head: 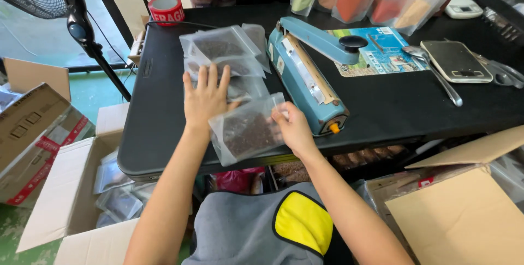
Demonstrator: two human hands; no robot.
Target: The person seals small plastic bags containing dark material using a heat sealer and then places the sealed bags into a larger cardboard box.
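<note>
Item: clear, crinkly plastic pouch point(248, 128) of dark granules, rectangular, on the matte black bench point(393, 106) near its front edge; long axis slants up to the right. My right hand point(293, 128) pinches its upper right corner; my left hand point(206, 97) lies flat, fingers spread, on its left edge. Blue heat sealer point(308, 74) just beside.

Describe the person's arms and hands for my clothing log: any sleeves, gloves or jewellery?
Both forearms are bare up to the frame edge: no sleeves in view. The left hand and right hand wear no gloves, and no rings, watch or bracelets show. Below them, the person wears a grey garment with a black-edged yellow patch.
</note>
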